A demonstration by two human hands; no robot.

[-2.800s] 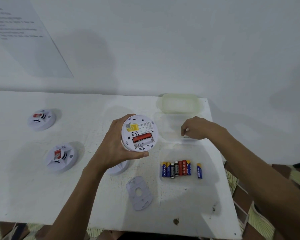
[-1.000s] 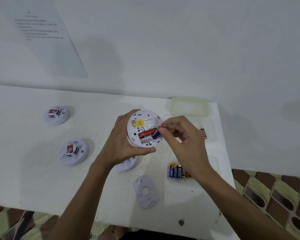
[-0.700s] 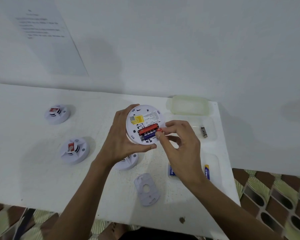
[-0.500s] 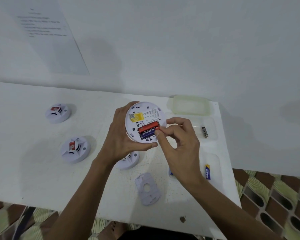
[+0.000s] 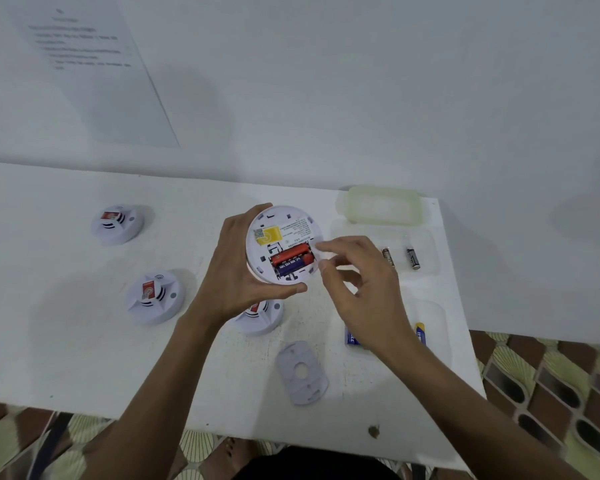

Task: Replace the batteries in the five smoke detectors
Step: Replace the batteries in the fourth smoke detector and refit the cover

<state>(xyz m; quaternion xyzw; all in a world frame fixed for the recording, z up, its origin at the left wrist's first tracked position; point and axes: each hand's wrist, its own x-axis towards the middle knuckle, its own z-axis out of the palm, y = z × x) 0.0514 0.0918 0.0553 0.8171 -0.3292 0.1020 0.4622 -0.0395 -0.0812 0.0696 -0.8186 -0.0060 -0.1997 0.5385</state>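
Just now the left hand (image 5: 236,275) grips a white smoke detector (image 5: 284,223) by its rim. Its fingers curl round the far edge and its thumb clamps the near edge, holding the detector above the table (image 5: 66,358) with its back turned up. Between those fingers and the thumb, the open battery bay holds a red battery (image 5: 290,254) and a blue battery (image 5: 293,266) side by side. The right hand (image 5: 364,292) holds nothing. Its fingers are loosely curled, with index tip and thumb tip apart at the detector's right rim; contact cannot be made out. Under the left palm sits a second detector (image 5: 262,320), partly hidden. A third detector (image 5: 155,296) and a fourth detector (image 5: 116,225) lie left of that hand. A grey mounting plate (image 5: 302,372) lies between the wrists. Beyond the right knuckles, two loose batteries (image 5: 413,258) rest in a clear tray (image 5: 430,251).
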